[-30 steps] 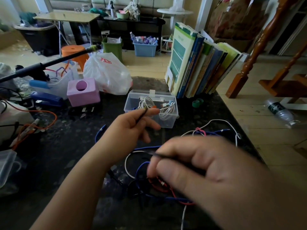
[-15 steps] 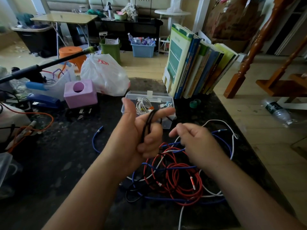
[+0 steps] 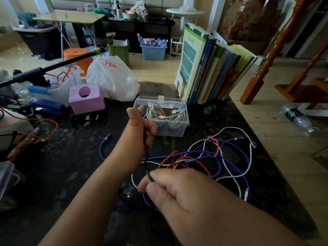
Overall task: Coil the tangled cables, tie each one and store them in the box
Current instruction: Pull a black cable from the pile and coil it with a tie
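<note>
Black cable [image 3: 146,162] runs taut between both hands: the left hand [image 3: 142,128], raised just in front of the clear box [image 3: 177,129], grips one end, and the right hand [image 3: 179,190] pinches the other nearer the camera. Red, blue and white cables [image 3: 220,157] lie tangled on the dark worktop [image 3: 71,157] right of the hands.

The right hand [image 3: 179,194] is motion-blurred, its grip on the black cable [image 3: 146,162] smeared. The cable's upper run vanishes inside the left hand [image 3: 142,128]. At nine o'clock, a clear container [image 3: 5,176] is cropped by the edge.
</note>
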`<state>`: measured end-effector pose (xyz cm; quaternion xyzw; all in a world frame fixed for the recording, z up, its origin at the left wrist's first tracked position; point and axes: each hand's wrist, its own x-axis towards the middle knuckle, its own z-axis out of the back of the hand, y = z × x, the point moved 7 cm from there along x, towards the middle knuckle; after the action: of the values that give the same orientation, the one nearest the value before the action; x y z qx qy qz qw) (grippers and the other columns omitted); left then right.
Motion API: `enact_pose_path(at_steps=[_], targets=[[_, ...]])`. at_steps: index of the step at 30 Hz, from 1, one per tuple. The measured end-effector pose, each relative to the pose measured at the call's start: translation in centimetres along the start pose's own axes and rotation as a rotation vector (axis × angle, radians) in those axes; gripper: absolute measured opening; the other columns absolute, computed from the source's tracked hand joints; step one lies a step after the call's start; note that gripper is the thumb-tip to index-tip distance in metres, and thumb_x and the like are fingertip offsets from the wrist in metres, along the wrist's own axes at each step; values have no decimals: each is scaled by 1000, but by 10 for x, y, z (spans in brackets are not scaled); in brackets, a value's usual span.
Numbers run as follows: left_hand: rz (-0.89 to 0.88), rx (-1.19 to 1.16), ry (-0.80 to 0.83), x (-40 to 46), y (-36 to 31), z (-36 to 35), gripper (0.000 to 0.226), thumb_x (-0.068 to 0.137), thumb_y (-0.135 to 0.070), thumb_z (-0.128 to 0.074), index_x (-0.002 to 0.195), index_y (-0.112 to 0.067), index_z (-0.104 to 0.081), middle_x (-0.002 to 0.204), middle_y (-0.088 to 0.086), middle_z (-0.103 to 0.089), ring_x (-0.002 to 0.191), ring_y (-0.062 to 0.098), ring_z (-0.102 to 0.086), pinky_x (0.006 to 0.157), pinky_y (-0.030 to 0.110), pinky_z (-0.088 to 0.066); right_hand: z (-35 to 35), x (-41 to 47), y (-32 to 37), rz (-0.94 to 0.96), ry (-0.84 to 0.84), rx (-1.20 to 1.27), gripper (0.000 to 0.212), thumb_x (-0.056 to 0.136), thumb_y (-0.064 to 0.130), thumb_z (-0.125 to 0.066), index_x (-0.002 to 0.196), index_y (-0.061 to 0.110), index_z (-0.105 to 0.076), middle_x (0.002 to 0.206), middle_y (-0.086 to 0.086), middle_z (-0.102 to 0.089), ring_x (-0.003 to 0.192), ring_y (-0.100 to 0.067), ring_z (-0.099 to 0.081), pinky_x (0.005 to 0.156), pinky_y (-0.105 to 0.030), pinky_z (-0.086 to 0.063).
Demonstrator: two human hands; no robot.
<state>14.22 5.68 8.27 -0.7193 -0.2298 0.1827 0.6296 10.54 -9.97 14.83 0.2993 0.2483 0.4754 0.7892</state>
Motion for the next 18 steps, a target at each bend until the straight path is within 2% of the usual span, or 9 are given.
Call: enact_pose_path(at_steps=[3, 4, 6, 7, 8, 10, 13, 16, 18], targets=[[36, 108, 95, -5, 7, -16, 91, 48, -90, -2, 107, -37, -48, 58, 1, -55, 43, 16, -39, 44, 27, -32, 16, -4, 4, 86, -84, -148, 30, 99, 48, -42, 94, 24, -59, 82, 8, -61, 81, -8, -58, 74, -36, -50], [38, 158, 182, -10, 11, -20, 104, 49, -93, 9, 109, -34, -52, 61, 5, -53, 48, 19, -38, 50, 30, -31, 19, -5, 7, 140, -127, -220, 32, 99, 47, -42, 86, 23, -57, 78, 8, -58, 78, -10, -56, 71, -37, -48], [140, 181, 290, -18, 21, -24, 125, 53, -91, 3, 128, -11, -56, 65, 7, -54, 60, 23, -45, 61, 35, -36, 29, -5, 9, 250, -248, -278, 30, 97, 45, -45, 83, 26, -63, 75, 10, -58, 75, -9, -56, 67, -34, -47], [199, 165, 343, -20, 22, -29, 121, 59, -91, -4, 125, -6, -60, 68, 8, -56, 65, 23, -49, 66, 34, -40, 37, -5, 7, 294, -323, -274, 27, 97, 42, -49, 86, 27, -68, 75, 11, -60, 74, -8, -57, 66, -31, -48], [215, 161, 421, -25, 18, -35, 113, 60, -95, -9, 107, -12, -68, 66, 6, -56, 63, 19, -51, 62, 29, -43, 48, -6, 5, 332, -412, -258, 23, 97, 39, -53, 90, 29, -73, 75, 12, -61, 72, -8, -58, 64, -28, -47], [190, 155, 600, -41, 4, -45, 96, 53, -102, -14, 69, -22, -65, 52, -3, -48, 46, 10, -41, 47, 20, -35, 68, -6, -3, 396, -588, -195, 16, 96, 32, -61, 95, 27, -76, 75, 12, -64, 71, -7, -60, 62, -22, -47], [224, -34, 786, -58, -14, -56, 93, 56, -101, -14, 60, -21, -61, 42, -6, -38, 38, 12, -28, 43, 22, -26, 86, -1, -25, 368, -732, -12, 10, 89, 32, -71, 94, 26, -78, 78, 13, -70, 77, -4, -66, 65, -12, -47], [270, -305, 791, -60, -27, -61, 82, 61, -94, -12, 54, -20, -47, 41, -5, -34, 37, 13, -26, 42, 22, -27, 84, 12, -54, 217, -712, 241, 10, 82, 44, -71, 77, 35, -73, 69, 14, -70, 68, -2, -67, 60, -8, -46], [273, -416, 766, -58, -29, -59, 85, 61, -92, -12, 61, -16, -49, 42, -4, -32, 36, 13, -32, 42, 21, -34, 80, 16, -67, 155, -711, 249, 17, 83, 48, -67, 72, 35, -70, 68, 11, -69, 62, -4, -63, 57, -7, -44]])
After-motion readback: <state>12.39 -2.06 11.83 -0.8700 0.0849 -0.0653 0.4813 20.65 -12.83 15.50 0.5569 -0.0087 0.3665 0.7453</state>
